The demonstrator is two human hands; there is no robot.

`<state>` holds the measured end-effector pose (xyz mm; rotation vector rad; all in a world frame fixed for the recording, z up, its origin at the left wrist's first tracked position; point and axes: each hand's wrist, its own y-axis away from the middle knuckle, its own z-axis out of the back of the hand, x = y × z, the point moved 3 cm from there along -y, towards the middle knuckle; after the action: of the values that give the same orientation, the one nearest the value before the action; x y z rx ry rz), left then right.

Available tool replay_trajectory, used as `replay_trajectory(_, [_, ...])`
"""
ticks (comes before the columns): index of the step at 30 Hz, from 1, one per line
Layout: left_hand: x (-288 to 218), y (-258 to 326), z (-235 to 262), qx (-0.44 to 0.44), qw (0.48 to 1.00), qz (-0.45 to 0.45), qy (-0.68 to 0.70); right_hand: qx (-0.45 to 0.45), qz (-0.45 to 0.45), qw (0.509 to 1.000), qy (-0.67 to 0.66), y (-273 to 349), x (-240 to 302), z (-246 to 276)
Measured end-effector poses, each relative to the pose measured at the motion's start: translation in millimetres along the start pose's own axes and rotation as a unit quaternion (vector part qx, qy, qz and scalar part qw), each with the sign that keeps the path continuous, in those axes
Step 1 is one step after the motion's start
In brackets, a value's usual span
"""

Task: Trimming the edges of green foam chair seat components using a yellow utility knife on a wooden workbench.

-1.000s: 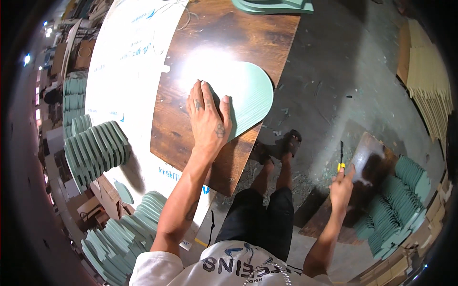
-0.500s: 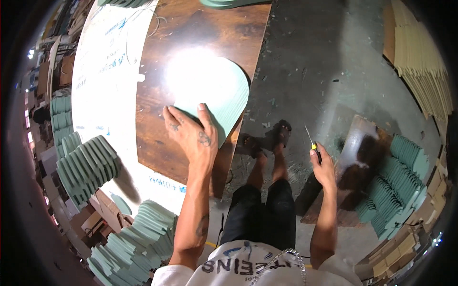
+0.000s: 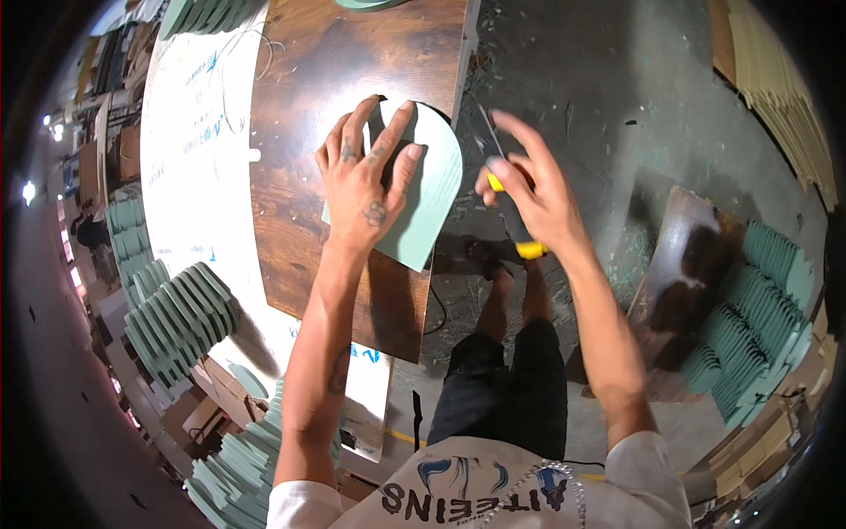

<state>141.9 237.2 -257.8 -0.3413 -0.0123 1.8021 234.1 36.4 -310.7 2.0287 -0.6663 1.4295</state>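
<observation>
Green panel (image 3: 438,189) partly behind left hand (image 3: 363,187)

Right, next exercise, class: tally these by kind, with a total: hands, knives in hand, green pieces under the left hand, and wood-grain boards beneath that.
Hands: 2 (left hand, right hand)
Knives in hand: 1 (black-and-yellow knife)
Green pieces under the left hand: 1 (green piece)
Wood-grain boards beneath it: 1 (brown board)
Total: 5
</observation>
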Motion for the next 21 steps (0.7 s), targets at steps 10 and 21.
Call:
replay_trajectory(10, [-4, 1, -7, -0.024, 0.999, 0.021, -0.017, 0.014, 0.28, 0.865, 0.415, -62, 32, -7])
replay_trajectory(21, [-2, 1, -9, -0.035, 0.999, 0.008, -0.014, -0.048, 0.288, 0.83, 0.476, 33, 7, -32])
